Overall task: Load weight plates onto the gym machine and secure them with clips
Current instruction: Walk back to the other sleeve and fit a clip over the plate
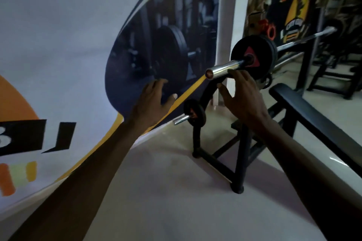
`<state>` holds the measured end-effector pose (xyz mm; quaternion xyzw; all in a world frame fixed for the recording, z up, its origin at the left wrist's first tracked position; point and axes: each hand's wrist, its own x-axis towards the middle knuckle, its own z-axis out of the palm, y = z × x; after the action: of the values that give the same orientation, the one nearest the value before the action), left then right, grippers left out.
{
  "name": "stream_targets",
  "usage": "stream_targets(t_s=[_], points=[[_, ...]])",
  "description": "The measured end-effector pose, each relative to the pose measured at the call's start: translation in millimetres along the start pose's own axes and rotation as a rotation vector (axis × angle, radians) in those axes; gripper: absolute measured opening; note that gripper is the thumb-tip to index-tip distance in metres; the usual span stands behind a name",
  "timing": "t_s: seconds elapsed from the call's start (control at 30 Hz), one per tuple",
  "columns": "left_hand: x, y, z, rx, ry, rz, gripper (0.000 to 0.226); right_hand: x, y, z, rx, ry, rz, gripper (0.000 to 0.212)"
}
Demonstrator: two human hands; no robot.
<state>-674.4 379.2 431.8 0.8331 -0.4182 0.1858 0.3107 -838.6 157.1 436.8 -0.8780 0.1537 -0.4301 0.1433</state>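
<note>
Plates point(252, 55) sat on bar sleeve point(225, 69), no clip fitted. My right hand point(242, 100) hovered beneath sleeve, released; left hand point(154, 100) released, empty. Risk I judged: unclipped plates sliding off.

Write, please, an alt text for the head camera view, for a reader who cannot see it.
Two bare hands reach toward a chrome barbell sleeve already carrying black weight plates; the right hand is just under the sleeve, the left hand open beside it. No clip shows on this sleeve.
</note>
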Motion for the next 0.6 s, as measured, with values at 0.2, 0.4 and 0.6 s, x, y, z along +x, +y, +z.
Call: stream_targets(t_s=[0.2, 0.4, 0.6], points=[[119.5, -17.4, 56.4, -0.09, -0.053, 0.126, 0.051, 69.1, 59.3, 29.5, -0.123, 0.069, 0.099, 0.048], [234.0, -22.1, 103.5, -0.159, -0.097, 0.224, 0.047, 138.7, 106.3, 53.8, -0.207, 0.088, 0.175, 0.051], [316.2, -16.3, 155.5, -0.243, -0.169, 0.337, 0.046, 176.7, 140.3, 67.8, -0.309, 0.144, 0.231, 0.039]])
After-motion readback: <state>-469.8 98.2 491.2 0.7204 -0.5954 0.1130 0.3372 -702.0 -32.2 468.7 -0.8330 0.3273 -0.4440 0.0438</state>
